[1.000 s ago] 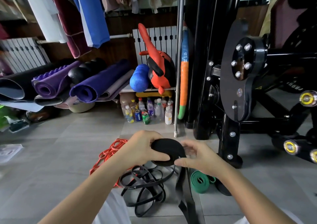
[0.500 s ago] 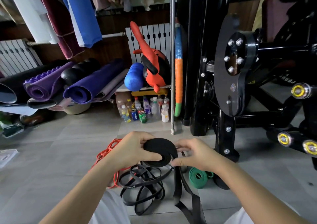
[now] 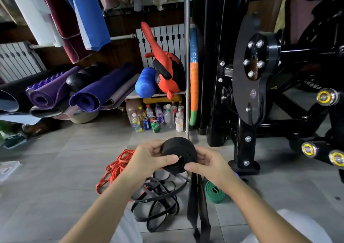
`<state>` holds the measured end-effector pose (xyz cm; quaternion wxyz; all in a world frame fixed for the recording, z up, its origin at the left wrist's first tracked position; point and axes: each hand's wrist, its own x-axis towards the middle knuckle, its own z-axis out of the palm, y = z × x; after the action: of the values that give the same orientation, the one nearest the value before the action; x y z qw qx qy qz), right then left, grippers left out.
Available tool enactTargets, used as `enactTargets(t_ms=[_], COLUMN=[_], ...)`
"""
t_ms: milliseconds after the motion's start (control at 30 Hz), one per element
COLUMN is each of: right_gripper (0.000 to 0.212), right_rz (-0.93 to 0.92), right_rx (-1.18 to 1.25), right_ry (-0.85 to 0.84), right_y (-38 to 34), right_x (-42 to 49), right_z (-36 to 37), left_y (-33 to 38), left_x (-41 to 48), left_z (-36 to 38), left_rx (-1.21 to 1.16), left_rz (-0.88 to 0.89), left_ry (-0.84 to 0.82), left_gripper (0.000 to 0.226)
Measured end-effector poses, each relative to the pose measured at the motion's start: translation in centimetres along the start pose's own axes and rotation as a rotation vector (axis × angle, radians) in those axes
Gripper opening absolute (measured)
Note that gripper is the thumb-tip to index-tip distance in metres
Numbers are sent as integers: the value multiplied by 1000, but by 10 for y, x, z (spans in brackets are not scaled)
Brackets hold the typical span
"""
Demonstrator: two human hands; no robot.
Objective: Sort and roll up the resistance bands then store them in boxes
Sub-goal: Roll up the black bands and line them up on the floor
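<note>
A wide black resistance band (image 3: 177, 149) is partly wound into a thick roll held above the floor. My left hand (image 3: 149, 159) grips the roll's left side with the thumb across its face. My right hand (image 3: 206, 161) pinches the right side, and the band's loose tail (image 3: 198, 211) hangs down from there. On the floor below lie a tangle of thin black bands (image 3: 158, 200), a heap of red bands (image 3: 116, 166) to the left and a rolled green band (image 3: 214, 191) to the right. No box is in view.
A black exercise machine (image 3: 256, 86) with a foot (image 3: 243, 165) stands close on the right. A steel pole (image 3: 187, 62) rises just behind the hands. Bottles and cans (image 3: 156, 118), rolled yoga mats (image 3: 89, 92) and a red punching bag (image 3: 167, 71) line the back wall.
The roll has tipped so its wound face shows, and both hands have shifted their hold around it. The view has drifted slightly.
</note>
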<state>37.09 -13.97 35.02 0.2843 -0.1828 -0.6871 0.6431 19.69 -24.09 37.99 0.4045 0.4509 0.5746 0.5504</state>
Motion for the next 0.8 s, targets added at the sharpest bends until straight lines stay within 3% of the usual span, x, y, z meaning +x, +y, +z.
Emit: enactTargets(t_ms=[100,167,200,367,467,533,667,800], right_gripper=[35,31,27,32,36,40,50,42], right_rz=[17,47,72,127,134,148,148,151], right_rx=[16,-127,-212,-598,-633,-559,-363,-311], right_ry=[68,38,7,-179,-187,-144,-118,-86], right_y=[7,6,3,-9,-9,-5,6,15], right_x=[-1,0,0,8,10,9,1,-8], right_z=[3,-2,-5,-9,-3,-2,-10,-16], left_y=[-22,-30,-27,9,23,22,8,-7], left_x=[-8,-12,-12,5,12,14,11,7], left_z=[14,17,16,9,15,11,-3,-13], left_rx=[-313,-346,-221,924,1272,1220,866,624], left_rz=[-94,-172,-187,-4,71,64,6,-11], left_ry=[57,59,38,-205,-304,-281,-184,-127], left_gripper=[45,45,44,55,40,37,27,34])
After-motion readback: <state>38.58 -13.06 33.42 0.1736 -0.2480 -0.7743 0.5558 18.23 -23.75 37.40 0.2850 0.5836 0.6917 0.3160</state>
